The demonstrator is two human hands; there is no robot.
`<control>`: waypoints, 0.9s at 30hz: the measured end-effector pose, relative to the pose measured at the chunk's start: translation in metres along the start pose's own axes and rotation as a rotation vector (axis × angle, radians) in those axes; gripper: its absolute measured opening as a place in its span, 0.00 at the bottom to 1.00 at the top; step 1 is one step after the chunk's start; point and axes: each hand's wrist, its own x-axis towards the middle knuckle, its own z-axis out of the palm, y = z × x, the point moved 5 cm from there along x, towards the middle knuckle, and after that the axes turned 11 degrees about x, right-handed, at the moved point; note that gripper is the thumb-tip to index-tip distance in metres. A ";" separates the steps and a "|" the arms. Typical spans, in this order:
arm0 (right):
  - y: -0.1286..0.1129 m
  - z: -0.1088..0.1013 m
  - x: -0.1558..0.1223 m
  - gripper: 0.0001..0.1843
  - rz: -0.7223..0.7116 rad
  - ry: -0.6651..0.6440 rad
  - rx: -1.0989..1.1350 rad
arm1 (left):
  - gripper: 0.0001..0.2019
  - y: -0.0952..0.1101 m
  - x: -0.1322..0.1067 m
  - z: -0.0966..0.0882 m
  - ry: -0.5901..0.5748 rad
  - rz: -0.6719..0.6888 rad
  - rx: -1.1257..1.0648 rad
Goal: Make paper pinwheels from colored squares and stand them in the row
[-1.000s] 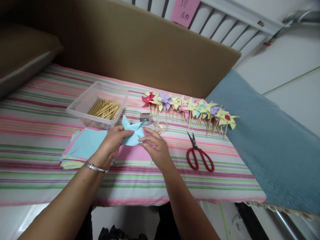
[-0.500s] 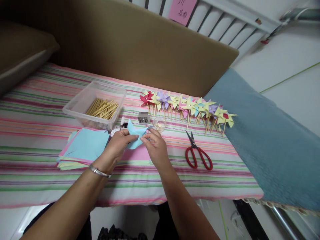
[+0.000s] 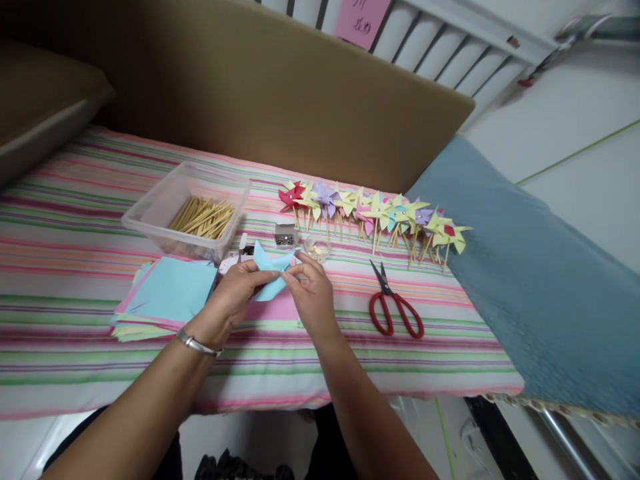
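Both my hands pinch a light blue paper pinwheel piece (image 3: 269, 270) just above the striped cloth. My left hand (image 3: 231, 297), with a metal bangle on the wrist, grips its left side. My right hand (image 3: 311, 297) folds a flap in from the right with thumb and forefinger. A pink paper sheet (image 3: 273, 308) lies under my hands. A stack of coloured paper squares (image 3: 165, 297), blue on top, lies to the left.
A clear plastic tub of wooden sticks (image 3: 187, 210) stands at the back left. A small box of pins (image 3: 285, 235) and a small clear dish (image 3: 317, 248) sit behind my hands. Finished pinwheels (image 3: 373, 213) lie in a row. Red scissors (image 3: 395, 310) lie to the right, a blue pillow (image 3: 525, 280) beyond.
My hands have drawn closer together on the blue paper, and its flaps are folded in tighter. The view has shifted slightly.
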 end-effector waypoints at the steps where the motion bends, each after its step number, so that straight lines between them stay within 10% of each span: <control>1: 0.000 0.000 0.000 0.03 -0.003 -0.001 -0.001 | 0.06 0.000 0.000 0.001 -0.009 -0.001 -0.013; 17: -0.005 -0.002 0.000 0.03 -0.017 0.020 0.004 | 0.09 -0.002 0.002 -0.001 0.004 -0.005 0.056; 27: 0.014 0.002 0.004 0.14 0.435 -0.064 0.669 | 0.07 0.005 0.002 -0.004 0.008 0.032 0.049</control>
